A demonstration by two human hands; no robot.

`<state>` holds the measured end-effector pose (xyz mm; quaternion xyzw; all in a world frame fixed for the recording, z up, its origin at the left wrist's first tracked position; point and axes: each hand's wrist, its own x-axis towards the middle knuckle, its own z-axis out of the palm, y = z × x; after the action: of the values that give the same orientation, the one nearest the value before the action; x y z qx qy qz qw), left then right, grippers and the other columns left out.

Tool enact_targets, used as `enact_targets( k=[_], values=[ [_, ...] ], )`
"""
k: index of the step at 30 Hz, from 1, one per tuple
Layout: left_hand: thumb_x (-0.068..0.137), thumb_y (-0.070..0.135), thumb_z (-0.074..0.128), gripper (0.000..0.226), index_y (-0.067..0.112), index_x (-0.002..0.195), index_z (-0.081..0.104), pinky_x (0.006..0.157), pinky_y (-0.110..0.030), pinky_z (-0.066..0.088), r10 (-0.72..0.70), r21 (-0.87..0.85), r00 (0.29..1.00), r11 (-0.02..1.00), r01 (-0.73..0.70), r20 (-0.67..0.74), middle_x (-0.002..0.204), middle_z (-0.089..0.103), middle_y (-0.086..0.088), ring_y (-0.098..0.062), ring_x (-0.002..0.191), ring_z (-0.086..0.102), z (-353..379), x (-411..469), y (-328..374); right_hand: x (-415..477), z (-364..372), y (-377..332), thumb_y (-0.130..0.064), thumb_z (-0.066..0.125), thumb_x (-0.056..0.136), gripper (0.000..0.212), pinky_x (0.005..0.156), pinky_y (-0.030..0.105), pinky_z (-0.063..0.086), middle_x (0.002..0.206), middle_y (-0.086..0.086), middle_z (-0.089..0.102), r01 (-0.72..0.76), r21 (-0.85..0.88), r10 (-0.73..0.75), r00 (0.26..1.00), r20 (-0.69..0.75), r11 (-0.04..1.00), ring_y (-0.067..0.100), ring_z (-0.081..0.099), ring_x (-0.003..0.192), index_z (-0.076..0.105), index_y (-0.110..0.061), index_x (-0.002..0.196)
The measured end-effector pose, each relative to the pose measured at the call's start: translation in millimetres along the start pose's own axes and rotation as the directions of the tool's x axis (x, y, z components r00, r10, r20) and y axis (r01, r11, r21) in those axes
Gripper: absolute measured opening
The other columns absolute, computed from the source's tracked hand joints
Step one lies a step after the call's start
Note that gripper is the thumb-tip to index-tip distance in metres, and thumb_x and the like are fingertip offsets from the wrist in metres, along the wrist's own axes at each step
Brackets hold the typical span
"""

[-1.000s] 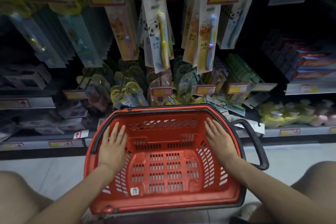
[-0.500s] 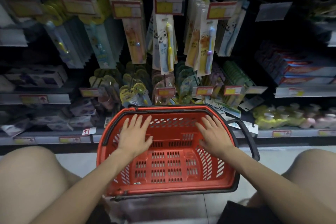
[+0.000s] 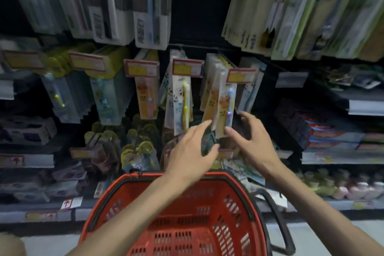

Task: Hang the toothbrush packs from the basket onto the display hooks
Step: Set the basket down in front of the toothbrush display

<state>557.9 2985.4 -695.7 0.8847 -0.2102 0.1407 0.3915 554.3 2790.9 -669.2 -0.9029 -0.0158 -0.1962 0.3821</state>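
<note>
white packs [image 3: 116, 6]: hanging in a blurred row across the upper left of the frame, showing dark bands.
blue packs [image 3: 108, 97]: hanging in deep stacks at middle left, carrying yellow tops.
pink-brush pack [image 3: 146, 97]: hanging just left of centre under a red-and-yellow price tag [image 3: 141, 68], showing an orange card.
yellow-brush pack [image 3: 178, 106]: hanging at centre, showing a pale panda card and a yellow toothbrush standing upright in the blister.
left hand [image 3: 189, 151]: hovering below centre with fingers straight and spread, gripping nothing; pointing the forefinger at the lower left edge of the purple-brush pack, with contact too blurred for telling.
purple-brush pack [image 3: 223, 108]: hanging on its hook just right of centre, fronting a stack of like packs; showing a long narrow orange card, a clear blister and a purple-and-blue toothbrush standing head up; ending low between the two hands.
right hand [image 3: 253, 141]: hovering right of centre with fingers loosely curved and apart, clasping nothing; bringing the thumb tip to the pack's lower right corner, touching or not being impossible to tell.
toothpaste boxes [image 3: 332, 133]: lying stacked on the shelf at middle right, showing red and blue.
basket [image 3: 187, 235]: sitting at bottom centre beneath both forearms, showing red mesh walls and a black handle.
</note>
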Motion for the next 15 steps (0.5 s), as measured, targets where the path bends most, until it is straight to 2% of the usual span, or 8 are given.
enact_targets(
  k=[2,5,7,9,11,13,15],
  values=[
    [0.100,0.052,0.058,0.072,0.042,0.161,0.021,0.111,-0.025,0.037,-0.034,-0.128,0.999,0.991,0.028,-0.040,0.163,0.031,0.020,-0.004,0.147,0.035,8.8,36.1,10.4,28.1,-5.4,-2.1,-0.058,0.069,0.090,0.081,0.114,0.030,0.033,0.159,-0.011,0.038,-0.042,0.121,0.038,0.999,0.030,0.992,0.007,0.037,0.144,0.035,-0.030,0.158],
    [0.098,0.055,0.059,0.086,0.039,0.164,0.006,0.115,-0.021,0.023,-0.047,-0.191,0.994,0.981,0.029,-0.094,0.171,0.013,0.017,-0.003,0.155,0.018,21.6,83.1,12.5,70.8,-5.8,2.7,-0.057,0.074,0.086,0.090,0.118,0.031,0.031,0.163,-0.015,0.033,-0.080,0.286,0.058,0.995,0.083,0.955,0.003,0.032,0.147,0.030,-0.032,0.160],
    [0.096,0.055,0.060,0.096,0.039,0.164,-0.005,0.120,-0.024,0.019,-0.052,-0.200,0.994,0.979,0.032,-0.095,0.172,0.001,0.017,-0.004,0.157,0.011,30.1,110.4,5.8,96.5,-5.4,8.7,-0.049,0.080,0.086,0.084,0.117,0.029,0.035,0.158,-0.016,0.042,-0.076,0.393,0.035,0.993,0.110,0.916,0.000,0.039,0.144,0.037,-0.032,0.156],
    [0.095,0.053,0.063,0.101,0.041,0.163,-0.011,0.125,-0.030,0.020,-0.075,-0.243,0.995,0.968,0.055,-0.072,0.172,-0.008,0.020,-0.005,0.158,0.007,36.5,132.2,-1.4,117.9,-0.6,18.2,-0.038,0.081,0.084,0.072,0.105,0.021,0.045,0.146,-0.015,0.057,-0.062,0.443,0.011,0.993,0.118,0.894,0.002,0.053,0.134,0.048,-0.032,0.147],
    [0.093,0.051,0.067,0.106,0.046,0.161,-0.014,0.129,-0.038,0.018,-0.077,-0.301,0.996,0.952,0.058,-0.053,0.170,-0.012,0.025,-0.003,0.158,0.001,45.0,151.1,-9.1,136.5,5.1,28.8,-0.027,0.077,0.086,0.061,0.093,0.016,0.052,0.137,-0.006,0.065,-0.080,0.507,0.023,0.993,0.119,0.858,0.010,0.060,0.128,0.054,-0.021,0.143],
    [0.088,0.049,0.073,0.112,0.052,0.159,-0.012,0.130,-0.042,0.016,-0.087,-0.360,0.994,0.931,0.060,-0.059,0.169,-0.011,0.029,0.001,0.157,-0.002,47.1,160.2,-14.6,146.3,9.2,35.8,-0.027,0.076,0.086,0.068,0.098,0.024,0.055,0.136,0.004,0.066,-0.109,0.575,0.016,0.986,0.163,0.811,0.019,0.062,0.127,0.051,-0.009,0.146],
    [0.080,0.050,0.080,0.117,0.057,0.158,-0.007,0.129,-0.045,0.021,-0.112,-0.429,0.991,0.901,0.069,-0.075,0.169,-0.003,0.030,0.001,0.157,0.005,52.1,173.5,-19.5,160.0,10.2,44.1,-0.026,0.081,0.083,0.078,0.105,0.036,0.055,0.130,0.002,0.068,-0.141,0.625,0.004,0.977,0.215,0.768,0.022,0.064,0.125,0.046,-0.012,0.152]
  ],
)
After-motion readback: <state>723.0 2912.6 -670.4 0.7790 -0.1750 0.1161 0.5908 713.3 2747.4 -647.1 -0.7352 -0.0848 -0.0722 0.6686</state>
